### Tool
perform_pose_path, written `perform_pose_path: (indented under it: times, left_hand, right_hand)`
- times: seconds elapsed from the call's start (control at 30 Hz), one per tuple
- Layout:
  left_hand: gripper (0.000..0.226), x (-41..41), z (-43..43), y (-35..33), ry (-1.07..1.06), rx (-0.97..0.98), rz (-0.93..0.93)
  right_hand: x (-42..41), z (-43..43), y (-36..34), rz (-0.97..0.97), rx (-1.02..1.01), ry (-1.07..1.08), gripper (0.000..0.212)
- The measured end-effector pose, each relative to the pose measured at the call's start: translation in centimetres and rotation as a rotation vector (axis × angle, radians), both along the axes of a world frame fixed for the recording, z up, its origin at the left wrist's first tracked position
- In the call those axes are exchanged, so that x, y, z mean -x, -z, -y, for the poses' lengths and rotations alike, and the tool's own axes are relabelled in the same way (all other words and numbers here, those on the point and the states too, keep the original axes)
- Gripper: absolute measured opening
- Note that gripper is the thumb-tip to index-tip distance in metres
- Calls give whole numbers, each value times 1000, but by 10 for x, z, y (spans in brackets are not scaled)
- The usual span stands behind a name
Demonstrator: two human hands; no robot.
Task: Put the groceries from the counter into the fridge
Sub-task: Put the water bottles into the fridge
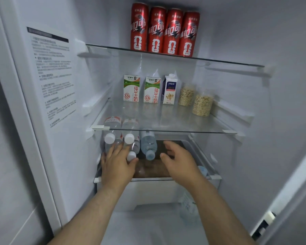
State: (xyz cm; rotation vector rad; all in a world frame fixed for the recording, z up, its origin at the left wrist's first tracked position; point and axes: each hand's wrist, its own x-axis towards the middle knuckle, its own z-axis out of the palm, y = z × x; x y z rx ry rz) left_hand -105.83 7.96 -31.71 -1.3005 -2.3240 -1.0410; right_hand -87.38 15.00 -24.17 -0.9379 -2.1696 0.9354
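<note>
Fridge, door open, interior seen from the front. Top glass shelf, upper centre of the frame: four red cans, upright, side by side in a row, touching. Middle glass shelf, centre: two green-and-white milk cartons, upright and near each other; just right of them one blue-and-white carton with a white cap; further right two clear jars of oats, upright, the right one set nearer the front. Bottom compartment, lower centre: water bottles lying on their sides, caps toward the camera. Two white-capped bottles are stacked on top at the left, a third white-capped bottle lies beneath them, and a blue-tinted bottle with a pale blue cap lies just beside it on the right. Left hand: palm down over the lower left bottles, thumb against the third bottle's cap; whether it grips or merely rests there cannot be told. Right hand: fingers spread and loose, holding nothing, just right of the blue-tinted bottle, thumb near its cap. White drawer below both forearms. Printed label on the left inner wall, text too blurred to read.
</note>
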Motion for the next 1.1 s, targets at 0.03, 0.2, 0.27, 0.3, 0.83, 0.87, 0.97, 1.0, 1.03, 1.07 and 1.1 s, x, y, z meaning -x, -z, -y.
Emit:
perform_pose_path:
  times: [0.03,0.2,0.27,0.3,0.83,0.87,0.97,1.0,1.03,1.07,1.1]
  left_hand:
    - [54,0,1,0,-3,-16,-1]
    - [52,-7,5,1,-45,-52,-51]
    - [53,-17,9,3,-52,-76,-37]
    - [51,-24,11,5,-51,-95,-30]
    - [39,-120,59,16,211,-61,252]
    - [38,-124,62,17,227,-35,290]
    - [35,-138,69,16,307,10,435]
    - [33,-142,73,17,339,10,473]
    - [32,-146,77,17,365,15,502]
    - [31,-149,81,18,384,25,523]
    - [32,-151,86,19,394,28,533]
  right_hand:
    - [-15,3,1,-18,-19,48,43]
    - [-70,14,9,-63,-265,296,29]
    - [-77,11,16,46,-322,367,30]
    - [-79,10,20,115,-308,374,33]
    - [-90,17,36,32,30,196,23]
    - [-92,21,36,19,33,188,24]
    - [-100,34,37,-91,66,157,26]
    - [-103,38,35,-133,58,140,27]
    - [-106,42,33,-180,48,119,26]
    - [-110,47,28,-231,51,99,23]
    - [-113,51,23,-287,72,79,21]
